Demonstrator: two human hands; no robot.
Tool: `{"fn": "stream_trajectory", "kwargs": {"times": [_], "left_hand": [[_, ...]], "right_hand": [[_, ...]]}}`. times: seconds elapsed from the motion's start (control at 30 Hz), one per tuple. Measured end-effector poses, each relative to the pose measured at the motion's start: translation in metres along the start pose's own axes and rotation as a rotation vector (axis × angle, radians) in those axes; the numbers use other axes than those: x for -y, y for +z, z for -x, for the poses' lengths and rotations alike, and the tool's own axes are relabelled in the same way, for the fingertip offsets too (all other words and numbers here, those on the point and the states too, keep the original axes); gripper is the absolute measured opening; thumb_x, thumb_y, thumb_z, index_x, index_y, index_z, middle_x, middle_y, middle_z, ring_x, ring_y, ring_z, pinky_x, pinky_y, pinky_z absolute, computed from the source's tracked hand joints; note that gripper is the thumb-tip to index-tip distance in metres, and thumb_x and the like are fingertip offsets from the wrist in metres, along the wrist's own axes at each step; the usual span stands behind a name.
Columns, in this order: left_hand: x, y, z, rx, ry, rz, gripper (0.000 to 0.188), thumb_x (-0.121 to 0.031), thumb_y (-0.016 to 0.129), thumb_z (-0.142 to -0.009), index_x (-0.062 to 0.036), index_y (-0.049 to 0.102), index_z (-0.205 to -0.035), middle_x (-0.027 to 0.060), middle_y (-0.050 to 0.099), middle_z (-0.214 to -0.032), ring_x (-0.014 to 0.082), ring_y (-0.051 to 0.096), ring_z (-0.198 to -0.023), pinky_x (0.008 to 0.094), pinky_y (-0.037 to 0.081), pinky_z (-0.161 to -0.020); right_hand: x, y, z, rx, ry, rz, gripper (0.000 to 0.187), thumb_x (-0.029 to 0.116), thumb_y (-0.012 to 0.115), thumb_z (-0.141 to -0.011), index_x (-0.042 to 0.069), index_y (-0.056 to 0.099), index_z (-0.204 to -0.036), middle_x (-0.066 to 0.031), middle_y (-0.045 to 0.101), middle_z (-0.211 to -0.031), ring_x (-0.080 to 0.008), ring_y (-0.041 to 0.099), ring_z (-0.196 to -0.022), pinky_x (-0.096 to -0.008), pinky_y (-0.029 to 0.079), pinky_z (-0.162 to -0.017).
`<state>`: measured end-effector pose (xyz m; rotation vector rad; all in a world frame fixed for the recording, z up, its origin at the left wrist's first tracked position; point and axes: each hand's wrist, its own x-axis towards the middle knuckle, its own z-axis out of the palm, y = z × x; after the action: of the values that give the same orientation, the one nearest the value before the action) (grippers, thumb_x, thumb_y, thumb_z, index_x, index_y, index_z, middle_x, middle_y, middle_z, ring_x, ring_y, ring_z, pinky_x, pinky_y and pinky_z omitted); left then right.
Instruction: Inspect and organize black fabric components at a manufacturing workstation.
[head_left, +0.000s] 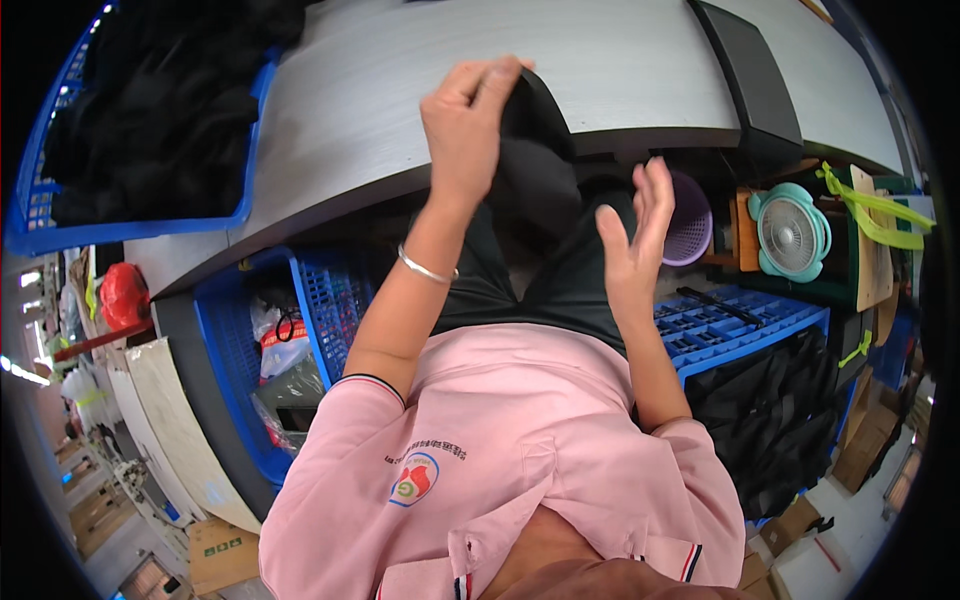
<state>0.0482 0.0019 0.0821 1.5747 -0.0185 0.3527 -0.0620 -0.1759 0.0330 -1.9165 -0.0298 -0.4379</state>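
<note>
Left hand [466,118] forward, black sheet [540,178] in grip; right hand [635,240] half-spread

Table [350,110] in front of worker [530,400]. Top crate [130,238] on its left side, loose pieces [160,130] heaped inside. Low crate [225,370] at worker's left, below tabletop, bags [285,355] in it. Left hand [465,125] at table's near edge, sheet [535,180] hanging from it. Bin [690,222] just beyond right hand [637,235], fan [792,232] right of bin.

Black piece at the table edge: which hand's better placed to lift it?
Probably the left hand: it pinches the black piece near its top, while the right hand is open, apart from it.
</note>
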Motion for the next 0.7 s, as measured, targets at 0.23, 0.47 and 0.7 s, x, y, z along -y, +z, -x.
{"fn": "stream_trajectory", "kwargs": {"times": [0.23, 0.47, 0.7], "left_hand": [[-0.023, 0.017, 0.053, 0.115, 0.293, -0.08, 0.012, -0.012, 0.072, -0.091, -0.0053, 0.077, -0.099, 0.0044, 0.064, -0.083, 0.0117, 0.058, -0.075, 0.0242, 0.047, -0.069], [0.002, 0.004, 0.023, -0.099, 0.303, -0.173, 0.016, -0.016, 0.07, -0.094, -0.0016, 0.077, -0.095, 0.001, 0.067, -0.082, 0.0072, 0.055, -0.073, 0.0204, 0.042, -0.068], [0.018, -0.002, 0.028, 0.173, -0.721, 0.963, 0.054, -0.049, 0.045, -0.104, -0.0009, 0.064, -0.118, 0.0117, 0.071, -0.107, 0.0203, 0.069, -0.092, 0.0369, 0.058, -0.086]], "right_hand": [[0.02, 0.03, -0.071, -0.321, -0.175, 0.189, 0.062, -0.007, 0.058, -0.078, -0.005, 0.042, -0.138, -0.024, 0.046, -0.141, -0.0372, 0.06, -0.117, -0.0414, 0.049, -0.098], [0.017, 0.006, -0.039, 0.297, 0.54, -1.021, 0.019, 0.008, 0.059, -0.096, -0.003, 0.065, -0.111, -0.0011, 0.07, -0.095, -0.0071, 0.065, -0.078, -0.0226, 0.053, -0.069], [0.026, 0.008, -0.07, 0.195, 0.596, -0.913, 0.028, 0.026, 0.058, -0.102, 0.0, 0.067, -0.107, -0.0029, 0.07, -0.097, -0.0093, 0.065, -0.085, -0.0258, 0.054, -0.077]]}}
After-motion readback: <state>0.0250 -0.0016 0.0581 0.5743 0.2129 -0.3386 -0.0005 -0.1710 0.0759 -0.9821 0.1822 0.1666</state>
